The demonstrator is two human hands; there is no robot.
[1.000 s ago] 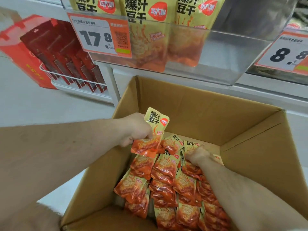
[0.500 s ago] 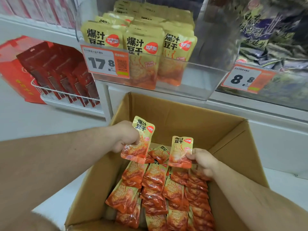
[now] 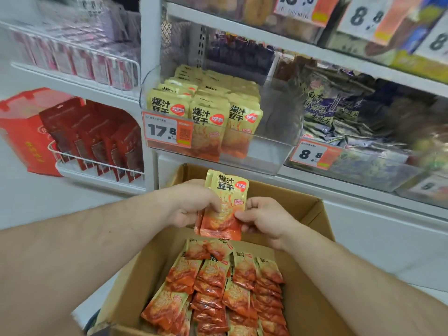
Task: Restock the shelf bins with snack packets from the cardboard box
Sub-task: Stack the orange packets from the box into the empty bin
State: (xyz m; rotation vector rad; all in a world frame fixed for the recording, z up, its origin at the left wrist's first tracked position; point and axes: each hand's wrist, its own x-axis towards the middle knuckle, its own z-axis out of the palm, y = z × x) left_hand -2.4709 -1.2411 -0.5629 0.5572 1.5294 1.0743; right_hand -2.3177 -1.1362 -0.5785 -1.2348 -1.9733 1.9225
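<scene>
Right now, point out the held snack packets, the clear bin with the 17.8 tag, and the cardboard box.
held snack packets (image 3: pixel 224 207): head view, front face.
clear bin (image 3: pixel 264 154): head view, bare front wall.
cardboard box (image 3: pixel 312 209): head view, far right rim.

The held snack packet (image 3: pixel 224 207) reads "爆汁豆干", as do the packets (image 3: pixel 208 117) in the clear bin (image 3: pixel 266 156) above it. The bin's price tag (image 3: pixel 167 132) shows "17.8". Right of that bin, another tag (image 3: pixel 315 155) shows "8.8".

glossy foil packets (image 3: pixel 221 207), matt cardboard box (image 3: pixel 312 299)
</scene>
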